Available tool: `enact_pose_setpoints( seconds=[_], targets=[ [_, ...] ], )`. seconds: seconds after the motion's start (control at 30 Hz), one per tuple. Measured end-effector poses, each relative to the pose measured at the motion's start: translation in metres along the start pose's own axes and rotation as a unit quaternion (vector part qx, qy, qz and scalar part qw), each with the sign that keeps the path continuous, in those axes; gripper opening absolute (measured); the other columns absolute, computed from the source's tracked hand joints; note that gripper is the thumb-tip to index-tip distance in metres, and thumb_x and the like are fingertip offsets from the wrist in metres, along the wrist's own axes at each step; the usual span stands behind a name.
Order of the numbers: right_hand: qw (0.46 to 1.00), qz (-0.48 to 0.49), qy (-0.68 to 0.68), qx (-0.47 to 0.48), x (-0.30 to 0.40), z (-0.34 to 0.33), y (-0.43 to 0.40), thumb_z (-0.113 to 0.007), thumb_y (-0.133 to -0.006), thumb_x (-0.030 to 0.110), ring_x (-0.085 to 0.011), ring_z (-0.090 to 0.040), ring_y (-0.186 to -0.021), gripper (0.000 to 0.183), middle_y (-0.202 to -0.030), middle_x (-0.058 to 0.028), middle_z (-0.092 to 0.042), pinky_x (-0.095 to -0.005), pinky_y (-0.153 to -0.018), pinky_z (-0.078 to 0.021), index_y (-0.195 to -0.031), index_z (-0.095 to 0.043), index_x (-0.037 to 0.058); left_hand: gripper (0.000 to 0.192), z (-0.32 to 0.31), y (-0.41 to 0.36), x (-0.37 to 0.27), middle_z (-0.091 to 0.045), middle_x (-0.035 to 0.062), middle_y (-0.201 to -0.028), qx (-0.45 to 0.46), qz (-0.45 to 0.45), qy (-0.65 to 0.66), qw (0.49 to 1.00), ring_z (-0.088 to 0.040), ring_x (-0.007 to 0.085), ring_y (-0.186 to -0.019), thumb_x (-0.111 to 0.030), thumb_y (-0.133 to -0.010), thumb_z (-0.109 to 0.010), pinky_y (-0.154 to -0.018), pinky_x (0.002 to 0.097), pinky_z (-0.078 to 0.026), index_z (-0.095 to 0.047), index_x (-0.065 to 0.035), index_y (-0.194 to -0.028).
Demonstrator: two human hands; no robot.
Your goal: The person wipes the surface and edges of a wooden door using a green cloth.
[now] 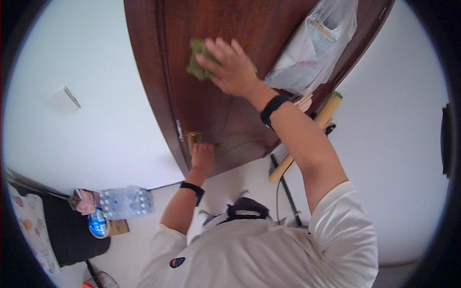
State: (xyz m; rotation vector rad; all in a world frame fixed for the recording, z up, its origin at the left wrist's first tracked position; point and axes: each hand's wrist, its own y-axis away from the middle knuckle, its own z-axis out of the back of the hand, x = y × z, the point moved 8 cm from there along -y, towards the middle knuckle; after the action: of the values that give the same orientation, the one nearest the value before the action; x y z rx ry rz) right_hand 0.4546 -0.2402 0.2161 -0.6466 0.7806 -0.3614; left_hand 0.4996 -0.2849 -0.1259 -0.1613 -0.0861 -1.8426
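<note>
A dark reddish-brown wooden door (212,104) stands in front of me. My right hand (232,70) is raised to its upper part, with the fingers spread over a green cloth (195,66) held flat against the panel. The hand is slightly blurred, and part of the cloth is hidden under the palm. Lower down, by the door's left edge, my left hand (203,158) grips the brass door handle (195,137). Its fingers hide much of the lever.
Plastic bags (306,54) hang on the door at the right. Below them, a rolled yellowish mat (329,108) leans beside a dark metal pole (288,194). A pack of water bottles (126,202) and a blue-lidded tub (97,223) are at lower left, near a black chair (68,230).
</note>
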Motion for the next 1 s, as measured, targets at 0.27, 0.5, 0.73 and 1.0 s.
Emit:
enact_pose_setpoints(
  seconds=[0.27,0.5,0.73,1.0],
  targets=[
    [0.947,0.072,-0.184,0.255,0.128,-0.076,0.091,-0.041,-0.094,0.019,-0.0200,-0.035,-0.135,0.054,-0.152,-0.0005,-0.030,-0.0424,-0.110,-0.0308,-0.146,-0.032,0.0265,0.054,0.008,0.035,-0.014,-0.057,0.0113,-0.119,-0.048,-0.008,0.042,0.998,-0.050,0.0266,-0.116,-0.035,-0.080,-0.060,-0.103,0.0461,-0.029,-0.053,-0.0042,-0.124],
    [0.946,0.102,-0.232,0.201,0.156,-0.081,0.168,-0.038,-0.096,0.018,-0.0127,-0.037,-0.134,0.051,-0.152,0.0050,-0.030,-0.0322,-0.109,-0.0350,-0.146,-0.032,0.0234,0.045,0.012,0.057,-0.031,-0.058,0.0134,-0.106,-0.155,-0.014,0.087,0.984,-0.051,0.0286,-0.106,-0.026,-0.079,-0.056,-0.098,0.0493,-0.032,-0.055,-0.0001,-0.115],
    [0.944,0.046,-0.287,0.154,0.126,-0.071,0.207,-0.038,-0.093,0.018,-0.0096,-0.044,-0.128,0.051,-0.148,0.0086,-0.039,-0.0270,-0.106,-0.0357,-0.143,-0.040,0.0271,0.040,0.026,0.068,-0.046,-0.054,0.0153,-0.102,-0.129,0.039,0.109,0.985,-0.051,0.0315,-0.102,-0.022,-0.074,-0.062,-0.097,0.0487,-0.034,-0.054,-0.0013,-0.107],
    [0.970,-0.020,-0.233,0.066,0.093,-0.039,0.237,-0.039,-0.091,0.016,-0.0116,-0.040,-0.132,0.054,-0.152,0.0065,-0.033,-0.0318,-0.112,-0.0263,-0.145,-0.038,0.0230,0.041,0.039,0.085,-0.076,-0.053,0.0154,-0.099,-0.131,0.155,0.049,0.978,-0.050,0.0348,-0.098,-0.024,-0.072,-0.063,-0.100,0.0504,-0.032,-0.053,-0.0025,-0.105]
  ],
)
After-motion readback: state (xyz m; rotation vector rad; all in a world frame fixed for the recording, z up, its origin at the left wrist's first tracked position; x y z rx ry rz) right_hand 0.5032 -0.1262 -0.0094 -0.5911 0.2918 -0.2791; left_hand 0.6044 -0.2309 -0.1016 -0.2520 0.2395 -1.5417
